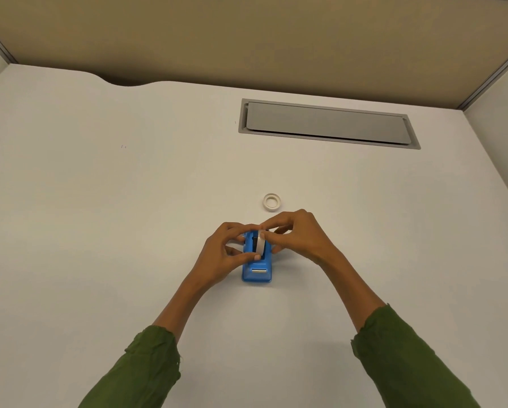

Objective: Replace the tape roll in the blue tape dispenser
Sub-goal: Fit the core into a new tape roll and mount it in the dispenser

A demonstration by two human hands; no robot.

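The blue tape dispenser [257, 270] stands on the white desk, its cutter end toward me. A white tape roll [260, 245] stands on edge in its cradle. My left hand [227, 254] is at the dispenser's left side, with the thumb on the roll's near edge and fingers curled over its far side. My right hand [297, 235] comes in from the right and pinches the top of the roll. A second, thin white ring of tape [272, 201] lies flat on the desk just beyond my hands.
A grey cable-port flap [327, 123] is set into the white desk [129, 201] at the back right. Beige partition walls close the desk at the back and at both sides.
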